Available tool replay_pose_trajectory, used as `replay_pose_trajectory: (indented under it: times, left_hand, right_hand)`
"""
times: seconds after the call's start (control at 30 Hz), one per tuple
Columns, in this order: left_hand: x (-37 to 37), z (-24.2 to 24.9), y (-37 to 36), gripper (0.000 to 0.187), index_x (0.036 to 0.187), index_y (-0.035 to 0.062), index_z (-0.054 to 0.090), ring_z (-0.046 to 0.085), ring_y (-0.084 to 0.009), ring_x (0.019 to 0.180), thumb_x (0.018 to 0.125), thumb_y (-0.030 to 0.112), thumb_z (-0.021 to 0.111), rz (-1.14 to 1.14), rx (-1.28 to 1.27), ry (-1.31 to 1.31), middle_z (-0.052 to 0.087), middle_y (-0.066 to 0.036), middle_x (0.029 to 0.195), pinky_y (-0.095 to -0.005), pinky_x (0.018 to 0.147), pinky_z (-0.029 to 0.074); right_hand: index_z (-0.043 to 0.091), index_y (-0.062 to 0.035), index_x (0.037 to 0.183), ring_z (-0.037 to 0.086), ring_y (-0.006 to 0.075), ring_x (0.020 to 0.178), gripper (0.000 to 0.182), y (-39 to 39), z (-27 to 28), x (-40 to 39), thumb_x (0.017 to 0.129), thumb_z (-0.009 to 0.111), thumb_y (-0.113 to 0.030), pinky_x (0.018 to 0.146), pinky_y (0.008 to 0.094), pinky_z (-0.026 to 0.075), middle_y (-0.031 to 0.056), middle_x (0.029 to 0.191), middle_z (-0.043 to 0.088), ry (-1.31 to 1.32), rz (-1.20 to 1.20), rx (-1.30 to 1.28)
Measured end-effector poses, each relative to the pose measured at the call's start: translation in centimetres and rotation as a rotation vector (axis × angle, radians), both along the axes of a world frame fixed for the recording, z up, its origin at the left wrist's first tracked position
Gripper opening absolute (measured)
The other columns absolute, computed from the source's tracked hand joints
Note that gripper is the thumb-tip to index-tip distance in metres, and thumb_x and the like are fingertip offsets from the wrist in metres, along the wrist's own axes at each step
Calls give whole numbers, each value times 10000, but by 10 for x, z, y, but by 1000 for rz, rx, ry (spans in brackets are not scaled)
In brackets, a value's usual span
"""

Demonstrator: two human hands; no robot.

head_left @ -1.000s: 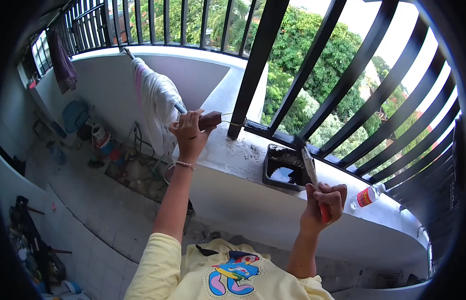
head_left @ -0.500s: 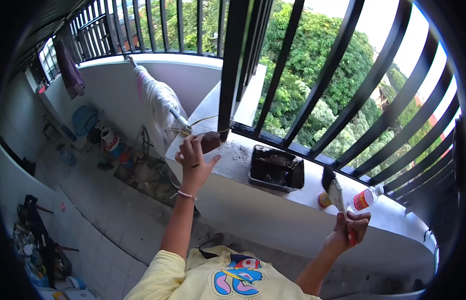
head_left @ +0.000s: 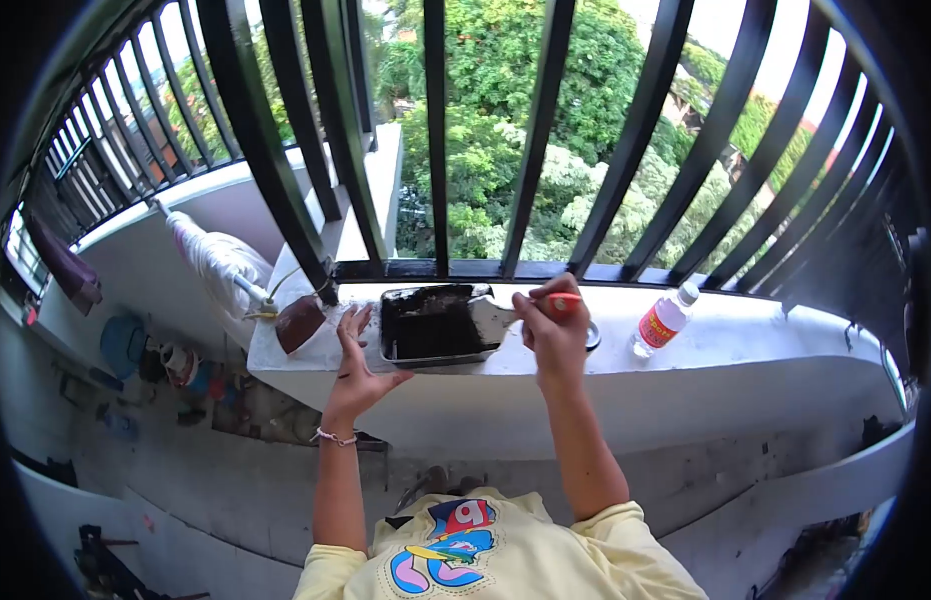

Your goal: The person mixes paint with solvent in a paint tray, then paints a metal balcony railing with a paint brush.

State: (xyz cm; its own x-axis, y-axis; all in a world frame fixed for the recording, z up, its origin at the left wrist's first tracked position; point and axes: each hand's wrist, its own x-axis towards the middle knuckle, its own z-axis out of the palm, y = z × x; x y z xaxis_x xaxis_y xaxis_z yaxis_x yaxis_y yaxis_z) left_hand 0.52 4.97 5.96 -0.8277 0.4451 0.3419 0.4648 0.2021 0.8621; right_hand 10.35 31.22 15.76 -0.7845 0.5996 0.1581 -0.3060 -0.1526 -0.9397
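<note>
My right hand (head_left: 555, 335) is closed around the orange handle of a paintbrush (head_left: 497, 314), whose bristle end sits over the right side of a rectangular tray (head_left: 440, 360). Black paint (head_left: 430, 328) covers the inside of that tray, which rests on the white ledge. At the tray's left edge is my left hand (head_left: 353, 372), open, with its fingers up and its thumb stretched toward the front rim. A brown, angular piece (head_left: 301, 323) lies on the ledge just left of these fingers. Behind my right hand a small round container (head_left: 592, 337) shows in part.
A clear bottle with a red and yellow label (head_left: 660, 322) stands on the white ledge (head_left: 785, 345) to the right. Black railing bars (head_left: 534, 150) rise along its far side. At left hangs a white mop (head_left: 213, 252). Buckets and clutter (head_left: 175, 365) sit on the floor below.
My left hand has moved from the brown piece to the tray's side. My right hand has brought the brush from the right, near the bottle, over to the tray. The view has turned right.
</note>
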Motion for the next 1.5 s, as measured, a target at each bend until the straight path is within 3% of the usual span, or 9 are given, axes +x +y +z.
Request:
replay_pose_trajectory:
  times: [0.33,0.47,0.53,0.57,0.7,1.03,1.17,1.3,1.5]
  left_hand:
    - [2,8,21,1437,1607,148,14,474,-308,1353,566,139,1004,-70,82,-59,382,-168,1487,-410,1150,419]
    - [8,15,20,1467,1617,153,-43,498,-350,1329,585,242,997,-121,60,24,365,-216,1513,-459,1143,433]
    - [13,17,21,1461,1620,157,-60,492,-348,1339,598,248,981,-113,16,77,384,-213,1504,-464,1154,424]
    - [16,13,21,1461,1619,155,-64,496,-341,1336,598,262,977,-106,90,26,403,-208,1487,-462,1159,419]
    - [30,11,22,1474,1612,144,-84,516,-324,1311,593,303,969,-43,278,-21,456,-185,1424,-452,1162,418]
    - [57,9,4,1508,1593,88,-136,546,-302,1258,587,272,971,30,275,106,488,-171,1366,-434,1145,429]
    - [76,5,-4,1527,1575,42,-142,548,-287,1265,570,280,983,78,318,73,515,-165,1362,-429,1162,400]
    - [97,-13,-20,1555,1556,15,-143,525,-268,1309,548,327,999,85,313,54,546,-147,1384,-438,1224,288]
    - [145,-36,-59,1575,1568,25,-132,489,-286,1352,535,330,1017,256,264,111,492,-162,1426,-436,1236,247]
  right_hand:
    - [584,-17,841,619,174,718,281,9,-34,-33,762,846,-83,681,328,497,94,762,637,-181,-128,196]
    - [582,-21,853,622,236,723,338,13,-30,-30,739,878,-137,702,355,497,111,783,630,-206,-224,396]
    - [584,-42,872,621,163,738,392,12,-26,-27,727,909,-206,727,317,506,57,758,641,-295,-201,461]
    - [573,-27,894,621,297,763,406,11,-25,-25,749,892,-232,735,378,494,124,829,631,-287,-181,471]
    - [582,-20,932,633,283,755,418,8,-32,-26,800,861,-302,726,373,501,121,841,644,-272,-159,476]
    - [645,-78,1214,647,135,815,395,4,-36,-10,912,759,-306,707,276,494,25,943,700,-72,74,245]
    - [594,-81,1354,547,214,1249,557,2,-33,-2,893,760,-344,962,378,470,133,1373,569,-128,356,175]
    - [474,-124,1509,480,263,1346,766,-6,-50,-2,871,693,-488,1108,436,377,128,1514,467,-163,796,131]
    - [473,-115,1494,468,349,1340,828,-23,-34,-2,812,715,-516,1073,475,401,121,1525,455,-291,914,244]
